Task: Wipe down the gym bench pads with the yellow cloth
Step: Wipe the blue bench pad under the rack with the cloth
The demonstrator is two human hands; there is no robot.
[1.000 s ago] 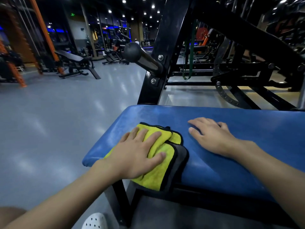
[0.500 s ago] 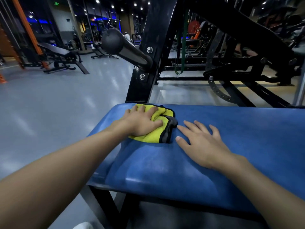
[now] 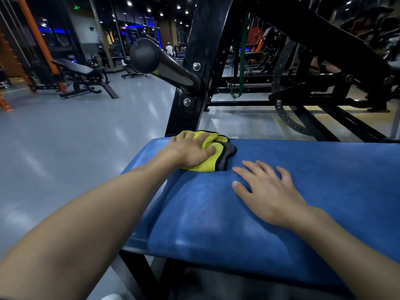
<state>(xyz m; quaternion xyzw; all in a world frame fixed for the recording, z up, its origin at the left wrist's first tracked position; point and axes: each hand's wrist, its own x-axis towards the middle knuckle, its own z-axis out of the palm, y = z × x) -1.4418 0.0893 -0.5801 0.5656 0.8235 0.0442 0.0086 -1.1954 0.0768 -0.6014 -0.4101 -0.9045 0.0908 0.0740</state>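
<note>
Yellow cloth [image 3: 205,167] bunched at far left corner of bench pad [image 3: 324,169]. Left hand [image 3: 190,152] presses it down, fingers curled over it. Right hand [image 3: 266,191] flat, fingers spread, just right of cloth. Pad's long axis runs rightward, so the next stroke probably goes that way.

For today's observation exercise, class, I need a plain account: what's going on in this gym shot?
A person is wiping a blue bench pad with a folded yellow cloth. The left hand holds the cloth and presses it down on the pad's far left corner, just in front of the black upright frame. The right hand lies flat on the pad, fingers spread, beside the cloth but not touching it.
</note>
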